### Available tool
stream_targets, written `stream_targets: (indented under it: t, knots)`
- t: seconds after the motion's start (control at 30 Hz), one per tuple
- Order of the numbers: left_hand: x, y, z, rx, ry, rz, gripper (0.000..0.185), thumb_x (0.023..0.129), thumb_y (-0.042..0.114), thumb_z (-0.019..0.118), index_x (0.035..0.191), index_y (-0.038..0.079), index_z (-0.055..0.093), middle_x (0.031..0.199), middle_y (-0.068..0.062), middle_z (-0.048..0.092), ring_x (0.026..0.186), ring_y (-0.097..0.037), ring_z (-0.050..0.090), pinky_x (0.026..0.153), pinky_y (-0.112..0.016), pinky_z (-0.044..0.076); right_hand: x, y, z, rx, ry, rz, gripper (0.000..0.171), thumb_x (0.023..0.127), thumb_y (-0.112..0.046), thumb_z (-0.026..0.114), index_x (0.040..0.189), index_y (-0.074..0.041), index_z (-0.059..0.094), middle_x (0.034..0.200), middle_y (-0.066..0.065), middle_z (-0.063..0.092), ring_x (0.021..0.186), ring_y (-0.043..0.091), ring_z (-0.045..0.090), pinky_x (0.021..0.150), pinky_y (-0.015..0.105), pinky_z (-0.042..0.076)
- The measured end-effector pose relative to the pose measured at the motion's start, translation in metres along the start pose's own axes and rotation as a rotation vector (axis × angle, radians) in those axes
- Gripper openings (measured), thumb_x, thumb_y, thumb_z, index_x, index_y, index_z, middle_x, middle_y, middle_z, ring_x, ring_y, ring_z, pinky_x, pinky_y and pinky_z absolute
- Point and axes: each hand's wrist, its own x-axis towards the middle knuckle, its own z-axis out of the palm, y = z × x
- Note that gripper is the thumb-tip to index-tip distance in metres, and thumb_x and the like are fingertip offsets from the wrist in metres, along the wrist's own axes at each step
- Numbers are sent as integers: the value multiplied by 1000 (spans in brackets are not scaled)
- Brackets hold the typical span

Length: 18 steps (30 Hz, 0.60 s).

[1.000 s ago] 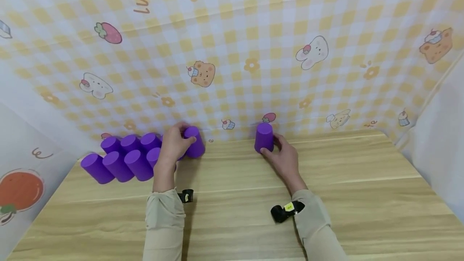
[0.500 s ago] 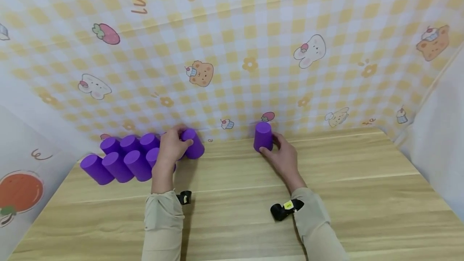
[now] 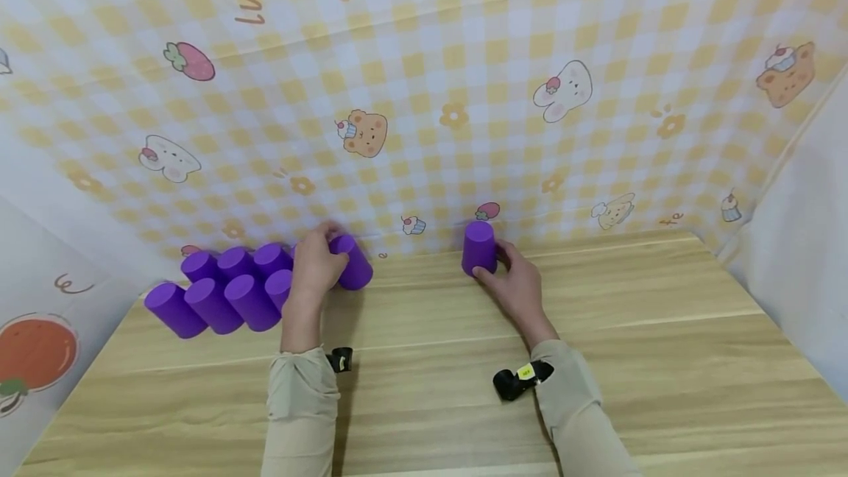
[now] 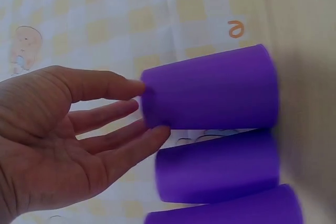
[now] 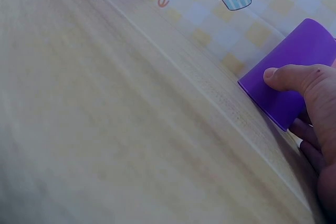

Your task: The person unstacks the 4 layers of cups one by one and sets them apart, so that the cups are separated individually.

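Near the back of the wooden table, my left hand (image 3: pixel 314 267) pinches an upside-down purple cup (image 3: pixel 354 267) near its closed end. In the left wrist view its thumb and fingertips meet that end of the cup (image 4: pixel 215 90). Farther right, my right hand (image 3: pixel 518 285) holds a second inverted purple cup (image 3: pixel 478 247) against the backdrop's foot. The right thumb lies across the cup's lower side (image 5: pixel 283 82), close above the table, with other fingers partly hidden behind it. Several more purple cups (image 3: pixel 215 308) stand upside down in two rows at left; my left hand covers part of them.
A yellow-checked cloth (image 3: pixel 424 79) with cartoon prints hangs directly behind the wooden table (image 3: pixel 424 389). White cloth (image 3: pixel 815 256) closes off the right side. Each forearm wears a black wrist camera (image 3: pixel 509 385) over its beige sleeve.
The left cup's top and my left hand have shifted slightly leftward, and the thumb covers a little less of the cup. The right hand and its cup look unchanged apart from slight camera drift.
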Motion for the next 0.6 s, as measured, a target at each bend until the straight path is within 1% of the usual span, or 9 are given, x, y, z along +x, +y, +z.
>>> stream_targets:
  t: [0.03,0.1,0.17,0.2,0.27,0.33,0.37,0.47,0.6]
  knots:
    - [-2,3,-4,-6,4,3,47,76,-4,57,122,-8,52,113,-29,56,99,-40,54,89,-47,43,0,0,0,-2,-2,0,62,78,-20,76,131,-1,48,123,19,57,111,31,55,97,42,42]
    - [-8,12,-14,-32,8,9,48,79,-3,54,126,-6,50,119,-27,54,81,-35,55,75,-44,47,0,-1,0,-3,-4,2,62,79,-21,76,131,-1,49,123,19,57,111,30,55,97,42,41]
    - [-15,23,-25,-83,33,29,46,83,-1,52,129,-4,49,124,-24,53,83,-32,56,72,-41,49,1,-1,-1,-5,-3,1,62,79,-21,76,131,-1,48,123,19,57,111,30,55,97,42,41]
    - [-18,29,-30,-112,48,42,45,84,0,51,129,-3,49,126,-22,52,86,-30,57,73,-39,49,1,-1,-1,-8,-2,-1,62,79,-21,75,131,-1,48,123,19,57,111,31,55,97,42,41]
    - [-25,38,-38,-168,70,75,42,87,3,50,129,0,51,129,-18,52,98,-30,58,77,-39,51,1,-1,-2,-15,4,3,62,79,-22,75,131,-2,48,123,19,57,111,30,55,97,42,41]
    - [-32,45,-45,-217,80,99,39,88,5,51,127,3,53,127,-15,53,119,-29,48,90,-41,46,0,0,-3,-21,7,10,62,79,-22,75,131,-2,48,123,18,57,111,30,55,97,43,41]
    - [-35,47,-48,-237,79,107,38,89,7,51,127,4,54,127,-13,54,120,-27,46,93,-41,45,0,0,-3,-20,3,15,62,79,-22,75,131,-3,48,123,18,57,112,30,54,97,43,41]
    - [-45,52,-57,-276,86,120,35,91,12,54,125,7,56,123,-8,57,118,-21,48,93,-39,45,-1,-2,-2,-15,-17,36,61,80,-22,74,132,-3,47,125,18,56,113,30,54,98,42,41]
    - [-54,54,-66,-278,111,157,33,92,19,56,123,6,57,117,-7,60,111,-20,53,89,-38,48,-1,-11,1,-29,-49,56,61,81,-20,73,132,-1,46,125,20,55,113,32,53,98,43,40]
